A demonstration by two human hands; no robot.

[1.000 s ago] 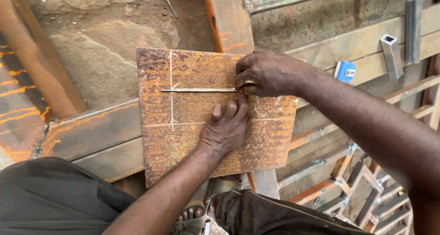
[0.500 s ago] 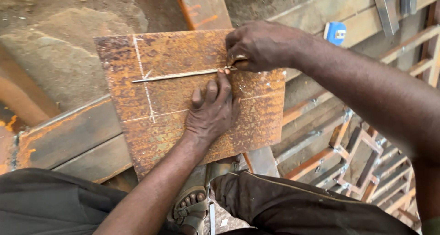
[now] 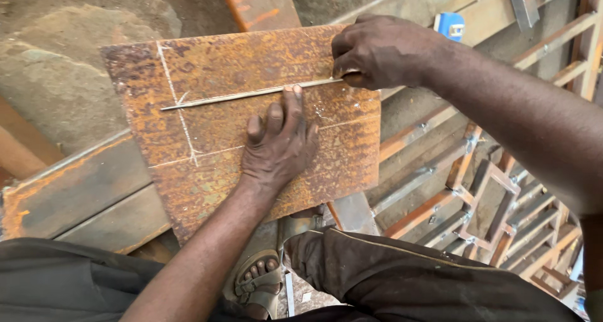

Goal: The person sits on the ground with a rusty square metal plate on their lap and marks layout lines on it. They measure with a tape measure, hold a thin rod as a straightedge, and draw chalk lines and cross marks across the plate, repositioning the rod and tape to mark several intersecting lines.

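Rusty steel plate (image 3: 220, 64) on beams, thin rod (image 3: 251, 94) laid across it.
Left hand (image 3: 279, 147) presses flat, fingers spread, beside the rod; right hand (image 3: 383, 52) pinches its right end. Loose pressure could let the rod skew.

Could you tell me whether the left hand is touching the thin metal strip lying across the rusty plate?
Touching. In the head view, the left hand lies flat on the rusty plate, and its fingertips press against the edge of the thin metal strip, with no gap visible.

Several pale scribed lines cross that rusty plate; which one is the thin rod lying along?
The thin rod lies along the upper horizontal line on the rusty plate; the lower line runs bare beneath the left hand, and the vertical line crosses both.
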